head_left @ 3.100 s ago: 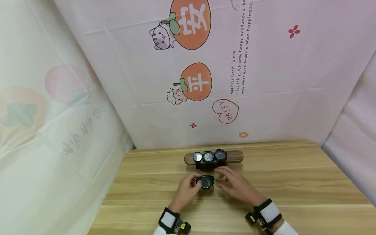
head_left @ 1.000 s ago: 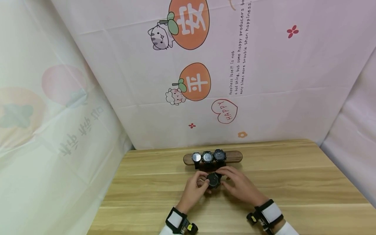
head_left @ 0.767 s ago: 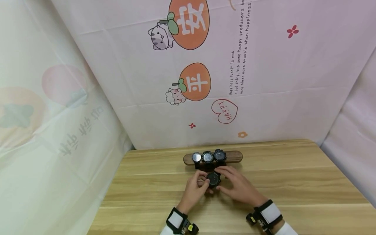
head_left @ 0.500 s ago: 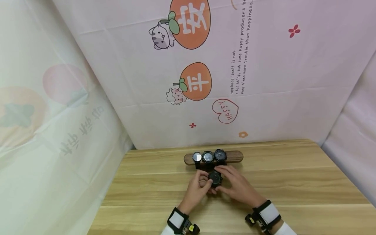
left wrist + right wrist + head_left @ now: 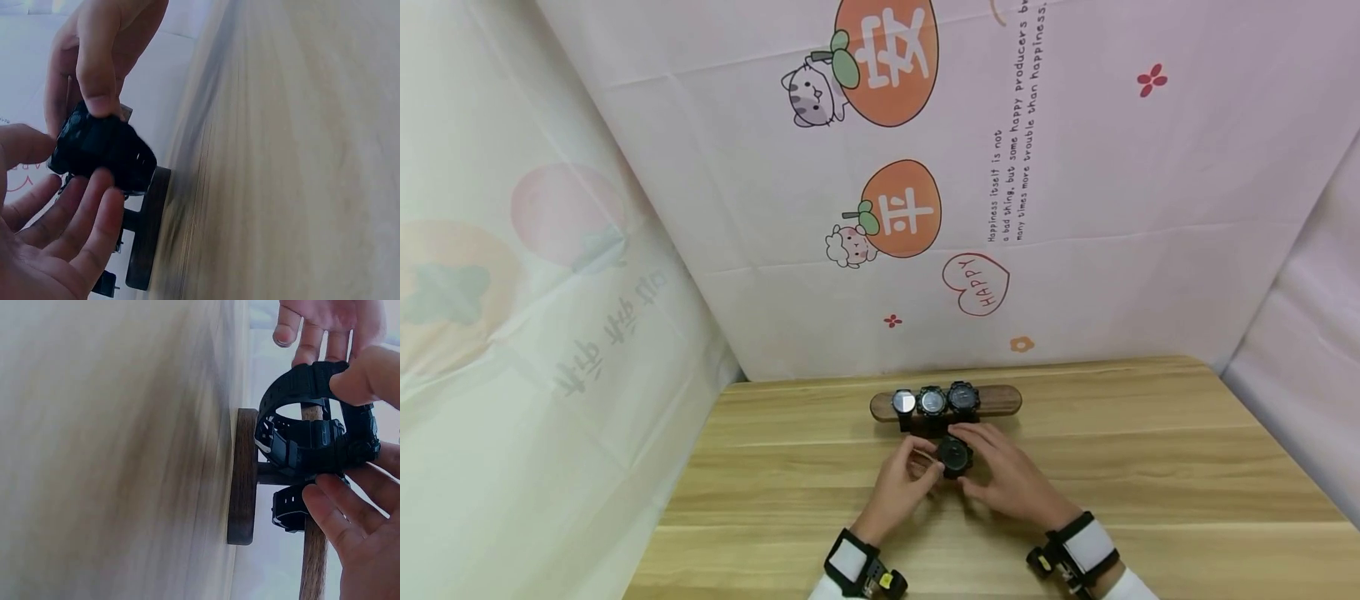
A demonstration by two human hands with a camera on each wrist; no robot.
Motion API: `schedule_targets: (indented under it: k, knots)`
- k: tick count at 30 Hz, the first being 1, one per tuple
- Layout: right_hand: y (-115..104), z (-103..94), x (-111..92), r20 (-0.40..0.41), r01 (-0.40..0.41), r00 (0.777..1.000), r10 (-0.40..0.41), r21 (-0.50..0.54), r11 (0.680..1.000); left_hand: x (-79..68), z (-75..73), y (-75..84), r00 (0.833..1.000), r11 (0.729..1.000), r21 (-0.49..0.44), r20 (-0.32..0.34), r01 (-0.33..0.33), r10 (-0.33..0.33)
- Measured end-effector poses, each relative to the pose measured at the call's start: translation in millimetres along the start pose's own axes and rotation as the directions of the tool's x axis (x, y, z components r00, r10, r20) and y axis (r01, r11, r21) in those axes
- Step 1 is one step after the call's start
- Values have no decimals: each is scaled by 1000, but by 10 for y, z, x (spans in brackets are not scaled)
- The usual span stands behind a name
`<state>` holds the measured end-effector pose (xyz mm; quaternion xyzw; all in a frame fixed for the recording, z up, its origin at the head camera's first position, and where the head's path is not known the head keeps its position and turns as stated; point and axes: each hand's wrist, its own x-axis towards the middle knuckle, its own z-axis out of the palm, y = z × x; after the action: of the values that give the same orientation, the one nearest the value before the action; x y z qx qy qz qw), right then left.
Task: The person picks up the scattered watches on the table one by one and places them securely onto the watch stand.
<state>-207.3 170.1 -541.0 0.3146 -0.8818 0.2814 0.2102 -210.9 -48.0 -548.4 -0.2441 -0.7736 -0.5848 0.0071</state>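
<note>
A black wristwatch (image 5: 954, 456) with a round dial is held between both hands, close in front of the wooden watch stand (image 5: 1000, 400). My left hand (image 5: 901, 483) pinches its left edge with thumb and fingertips; the left wrist view shows those fingers against the black band. From the other side my right hand (image 5: 1015, 479) grips the watch, with its thumb on one part and its fingers on another. In the right wrist view the strap (image 5: 294, 384) curves as a loop, overlapping the watches behind it. Whether the buckle is fastened cannot be made out.
Three more watches hang side by side on the stand's bar: a bright-faced watch (image 5: 904, 402), a middle watch (image 5: 932, 402) and a dark watch (image 5: 963, 397). The stand's base (image 5: 242, 481) sits on the wood-grain table (image 5: 775, 500). Printed cloth (image 5: 1075, 292) hangs behind.
Over about three seconds the watch and my left hand have moved right and slightly toward the stand. My right hand, earlier apart from the watch, now holds its right side.
</note>
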Motion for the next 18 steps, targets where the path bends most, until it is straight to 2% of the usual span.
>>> schedule_targets:
  k: [4,7,10,12,15,18]
  knots:
    - [12,1,1,19,7,1000,-7,33,999,-12,-31,123,991,984,121,-5,-134,136]
    - [12,-5,2,49,-3,999,1,57,998,-25,-58,239,979,969,136,35,-206,203]
    - [-1,-15,-3,66,-16,998,12,62,998,-32,-70,289,972,967,115,73,-229,222]
    - [-14,-21,-7,72,-23,997,19,64,998,-30,-65,270,971,967,102,84,-233,225]
    - [-34,-25,-13,79,-34,997,28,69,997,-16,-47,149,969,964,115,85,-241,232]
    - [-43,-25,-17,89,-45,995,37,80,996,-4,-43,29,975,966,146,85,-214,203]
